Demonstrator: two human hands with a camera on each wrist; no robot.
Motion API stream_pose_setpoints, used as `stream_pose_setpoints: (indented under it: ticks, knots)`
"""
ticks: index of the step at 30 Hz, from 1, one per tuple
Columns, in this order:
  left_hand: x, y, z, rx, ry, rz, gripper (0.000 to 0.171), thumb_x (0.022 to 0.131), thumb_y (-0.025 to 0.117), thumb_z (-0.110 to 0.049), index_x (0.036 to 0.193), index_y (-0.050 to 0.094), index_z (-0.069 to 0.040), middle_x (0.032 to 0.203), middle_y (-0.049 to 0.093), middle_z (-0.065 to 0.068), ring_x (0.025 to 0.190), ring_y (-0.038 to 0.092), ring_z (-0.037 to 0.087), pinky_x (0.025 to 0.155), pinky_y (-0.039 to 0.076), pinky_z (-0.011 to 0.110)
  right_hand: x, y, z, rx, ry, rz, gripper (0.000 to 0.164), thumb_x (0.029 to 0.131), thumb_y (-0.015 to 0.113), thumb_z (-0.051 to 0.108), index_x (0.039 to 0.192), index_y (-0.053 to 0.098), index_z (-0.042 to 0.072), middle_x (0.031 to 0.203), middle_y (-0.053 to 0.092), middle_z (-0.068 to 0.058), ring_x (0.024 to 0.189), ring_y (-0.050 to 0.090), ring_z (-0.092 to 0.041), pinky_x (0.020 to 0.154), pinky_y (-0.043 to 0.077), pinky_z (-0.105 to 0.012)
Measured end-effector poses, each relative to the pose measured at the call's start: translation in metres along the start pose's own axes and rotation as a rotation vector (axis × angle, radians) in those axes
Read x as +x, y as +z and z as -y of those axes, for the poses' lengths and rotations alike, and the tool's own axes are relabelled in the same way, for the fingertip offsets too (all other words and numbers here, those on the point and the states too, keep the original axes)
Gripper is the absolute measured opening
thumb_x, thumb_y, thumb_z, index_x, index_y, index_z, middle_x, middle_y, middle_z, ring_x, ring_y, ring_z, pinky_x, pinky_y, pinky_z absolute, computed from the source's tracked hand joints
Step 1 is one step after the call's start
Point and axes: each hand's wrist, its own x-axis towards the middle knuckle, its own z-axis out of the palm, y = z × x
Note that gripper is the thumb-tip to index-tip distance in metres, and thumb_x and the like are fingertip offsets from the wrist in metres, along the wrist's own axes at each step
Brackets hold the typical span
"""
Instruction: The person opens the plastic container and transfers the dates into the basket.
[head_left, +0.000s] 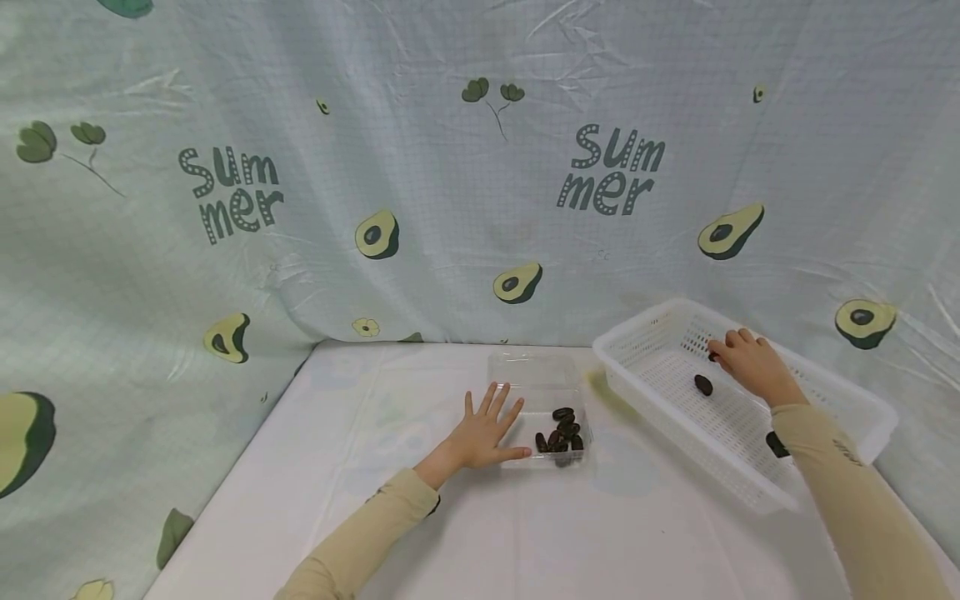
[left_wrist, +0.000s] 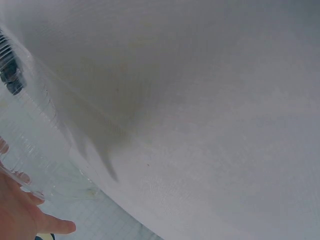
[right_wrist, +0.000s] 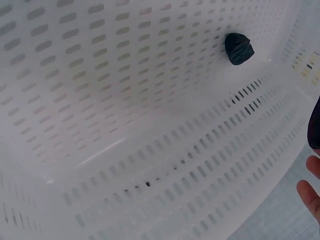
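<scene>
My left hand [head_left: 480, 437], fingers spread, rests at the left side of a clear plastic box [head_left: 517, 460] with its lid [head_left: 532, 369] folded back. Several dark brown, oval, wrinkled nut-like pieces [head_left: 562, 429] lie in the box's right half. Over the white basket [head_left: 660, 429], my right hand [head_left: 752, 367] pinches one dark oval piece [head_left: 712, 356] at its fingertips. That held piece [right_wrist: 314, 127] shows at the right edge of the right wrist view, beside two fingertips. Another dark piece [head_left: 702, 384] lies on the basket floor below the hand.
A white cloth [head_left: 360, 517] covers the table. The slotted basket stands at an angle on the right, its wall [right_wrist: 165, 155] rising round the piece inside. A curtain [head_left: 435, 167] printed with avocados hangs behind and at the sides. Small dark devices [head_left: 777, 444] sit at the cuffs.
</scene>
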Motion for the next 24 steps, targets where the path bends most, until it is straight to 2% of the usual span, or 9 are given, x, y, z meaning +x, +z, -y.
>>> stream_pose_setpoints:
  ticks: [5,6,8,12,13,14,20,24]
  knots:
    - [0.0,0.003,0.002,-0.062,0.02,-0.044,0.088,0.082,0.023,-0.073,0.145,0.016,-0.012,0.151,0.008,0.02,0.138,0.005,0.04,0.098,0.01,0.069,-0.002,0.005,0.001,-0.003,0.028,0.038,0.015,0.076,0.065,0.004,0.086,0.055,0.006,0.071,0.047,-0.011,0.068,0.045,-0.028,0.051,0.038,-0.041]
    - [0.003,0.01,0.006,-0.063,0.031,-0.072,0.089,0.081,0.019,-0.075,0.146,0.013,-0.014,0.151,0.005,0.02,0.138,0.002,0.04,0.098,0.007,0.07,-0.002,0.005,0.001,-0.002,0.032,0.042,0.014,0.076,0.065,0.005,0.087,0.056,0.006,0.071,0.047,-0.011,0.068,0.046,-0.028,0.051,0.038,-0.04]
    - [0.002,0.01,0.006,-0.085,0.036,-0.079,0.09,0.081,0.017,-0.076,0.146,0.011,-0.015,0.151,0.004,0.019,0.139,0.001,0.039,0.098,0.005,0.07,-0.003,0.006,0.002,0.0,0.036,0.052,0.013,0.077,0.064,0.005,0.087,0.056,0.006,0.071,0.048,-0.011,0.069,0.046,-0.028,0.051,0.037,-0.04]
    - [0.002,0.008,0.004,-0.059,0.029,-0.063,0.089,0.082,0.018,-0.075,0.146,0.012,-0.015,0.151,0.004,0.019,0.139,0.001,0.039,0.098,0.007,0.07,-0.005,0.007,0.004,0.0,0.04,0.076,0.012,0.078,0.064,0.005,0.086,0.055,0.007,0.072,0.048,-0.011,0.071,0.047,-0.029,0.052,0.037,-0.04]
    - [-0.001,0.002,0.001,-0.054,0.019,-0.035,0.088,0.083,0.021,-0.073,0.146,0.015,-0.013,0.151,0.007,0.02,0.138,0.005,0.04,0.099,0.011,0.069,-0.005,0.007,0.004,0.0,0.043,0.083,0.013,0.078,0.064,0.004,0.086,0.055,0.007,0.073,0.048,-0.011,0.072,0.047,-0.029,0.052,0.038,-0.04]
    - [0.0,0.002,0.001,-0.039,0.014,-0.029,0.088,0.082,0.021,-0.073,0.146,0.015,-0.012,0.151,0.007,0.02,0.138,0.005,0.04,0.099,0.012,0.069,-0.006,0.007,0.005,0.0,0.045,0.087,0.013,0.078,0.064,0.004,0.086,0.055,0.006,0.073,0.048,-0.011,0.073,0.048,-0.03,0.052,0.038,-0.04]
    - [0.001,0.002,0.001,0.003,-0.002,0.002,0.097,0.075,0.006,-0.08,0.146,0.015,-0.014,0.151,0.007,0.019,0.138,0.006,0.039,0.098,0.014,0.068,-0.008,0.007,0.005,-0.016,0.061,0.105,0.013,0.077,0.065,0.004,0.087,0.056,0.006,0.073,0.048,-0.012,0.073,0.048,-0.031,0.052,0.039,-0.041]
    - [0.0,0.001,0.0,0.004,-0.003,0.0,0.094,0.077,0.01,-0.078,0.146,0.014,-0.013,0.151,0.007,0.019,0.138,0.005,0.039,0.098,0.013,0.068,-0.011,0.007,0.003,-0.034,0.079,0.139,0.013,0.078,0.064,0.005,0.089,0.058,0.004,0.076,0.05,-0.015,0.075,0.049,-0.032,0.054,0.04,-0.042]
